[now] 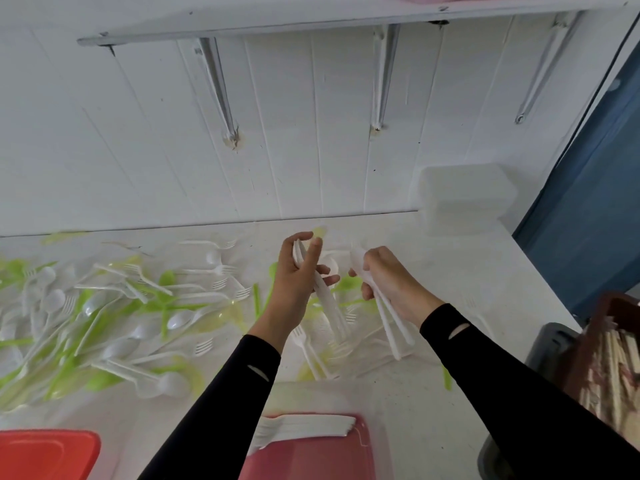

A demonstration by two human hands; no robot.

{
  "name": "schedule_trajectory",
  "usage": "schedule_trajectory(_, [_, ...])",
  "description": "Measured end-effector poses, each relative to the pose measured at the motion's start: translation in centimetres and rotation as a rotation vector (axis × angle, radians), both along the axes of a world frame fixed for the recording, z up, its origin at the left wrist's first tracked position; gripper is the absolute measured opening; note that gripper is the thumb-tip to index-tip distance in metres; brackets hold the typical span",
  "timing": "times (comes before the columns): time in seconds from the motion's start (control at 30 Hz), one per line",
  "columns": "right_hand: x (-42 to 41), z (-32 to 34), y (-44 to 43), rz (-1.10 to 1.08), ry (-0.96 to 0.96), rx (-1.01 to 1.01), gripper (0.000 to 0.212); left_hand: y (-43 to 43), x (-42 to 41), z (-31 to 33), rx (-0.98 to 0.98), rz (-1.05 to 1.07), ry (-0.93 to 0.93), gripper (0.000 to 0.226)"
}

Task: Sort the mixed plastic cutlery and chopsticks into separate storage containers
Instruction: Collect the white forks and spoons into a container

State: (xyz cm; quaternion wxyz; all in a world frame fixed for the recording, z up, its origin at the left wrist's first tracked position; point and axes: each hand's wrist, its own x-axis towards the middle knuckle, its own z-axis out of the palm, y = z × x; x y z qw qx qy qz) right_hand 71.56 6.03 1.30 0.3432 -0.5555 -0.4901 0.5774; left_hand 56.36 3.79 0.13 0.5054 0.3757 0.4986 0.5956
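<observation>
Two bundles of white plastic cutlery are held above the counter (433, 271), one in each hand; the left hand (298, 278) is wrapped round the left bundle (329, 306), fingers and thumb curled about the handles; the right hand (391, 282) is closed on the right bundle (393, 327), whose handles stick out below the palm toward the person. Whether each bundle is all forks or all spoons cannot be told; tines seem to show at the low end of the left one.

The unsorted pile (114, 306) of white and green spoons and forks is spread over the left of the counter and reaches under the hands; a stack of white forks (304, 427) already lies in the red container (363, 445) just before the person; chopsticks (609, 368) are gathered in a brown container (620, 306) at the right edge; a clear box (464, 199) stands at the back by the wall.

Much is judged still to be sorted. Slips are the likely fault: the handles are thin and smooth, so a loosened hold could let pieces fan out and fall back into the pile; a spoon hidden among forks could be carried into the wrong container; tines could catch one another and drag extras along when the bundles are joined or set down.
</observation>
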Motion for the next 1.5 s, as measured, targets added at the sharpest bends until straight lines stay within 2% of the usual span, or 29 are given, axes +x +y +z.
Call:
schedule_trajectory(0.1, [-0.6, -0.1, -0.5, 0.043, 0.182, 0.009, 0.016, -0.1, 0.2, -0.1, 0.011, -0.047, 0.057, 0.027])
schedule_trajectory(0.17, [-0.7, 0.0, -0.6, 0.043, 0.302, -0.005, 0.020, 0.0, 0.0, -0.4, 0.019, -0.010, 0.168, 0.037])
schedule_trajectory(0.23, [-0.7, -0.2, -0.6, 0.044, 0.339, -0.023, 0.023, 0.1, -0.3, -0.5, 0.006, 0.020, 0.292, 0.045])
schedule_trajectory(0.33, [-0.9, -0.5, -0.6, 0.015, 0.360, -0.028, 0.025, 0.1, -0.4, -0.4, -0.029, -0.069, 0.265, 0.051])
schedule_trajectory(0.4, [-1.1, -0.7, -0.7, -0.003, 0.364, -0.007, 0.020, -0.3, 0.1, -0.3, -0.033, -0.103, 0.232, 0.037])
schedule_trajectory(0.47, [-1.5, -1.1, -1.0, 0.027, 0.282, 0.054, 0.015, -0.5, 0.4, -0.4, -0.038, -0.075, 0.198, 0.026])
schedule_trajectory(0.6, [-2.1, -1.7, -1.7, 0.198, -0.115, 0.291, 0.020, 0.2, -0.5, -0.4, -0.092, 0.043, -0.063, 0.022])
schedule_trajectory(0.73, [-2.6, -2.2, -2.6, 0.363, -0.166, 0.361, 0.038, 0.3, -0.7, 0.3, -0.089, 0.039, -0.284, 0.014])
schedule_trajectory(0.87, [-2.9, -2.5, -2.8, 0.406, -0.150, 0.329, 0.047, 0.1, -0.7, 0.3, -0.101, 0.041, -0.181, 0.025])
schedule_trajectory(0.97, [-2.6, -2.1, -2.5, 0.353, -0.206, 0.350, 0.044, 0.3, -0.8, -0.2, -0.068, 0.038, -0.125, 0.029])
schedule_trajectory(1.1, [-2.0, -2.0, -2.3, 0.276, -0.315, 0.454, 0.040, 0.3, -0.7, -0.7, 0.002, 0.077, 0.113, 0.034])
schedule_trajectory(1.2, [-2.1, -2.3, -2.3, 0.221, -0.334, 0.539, 0.031, 0.0, -0.8, -0.3, 0.075, 0.099, 0.068, 0.044])
schedule_trajectory(1.37, [-2.1, -2.2, -2.2, 0.218, -0.360, 0.580, 0.033, 0.0, -1.1, 0.1, 0.075, 0.177, 0.011, 0.035])
schedule_trajectory(1.5, [-2.3, -2.5, -2.2, 0.188, -0.428, 0.630, 0.027, -0.1, -1.0, -0.2, 0.060, 0.183, 0.050, 0.038])
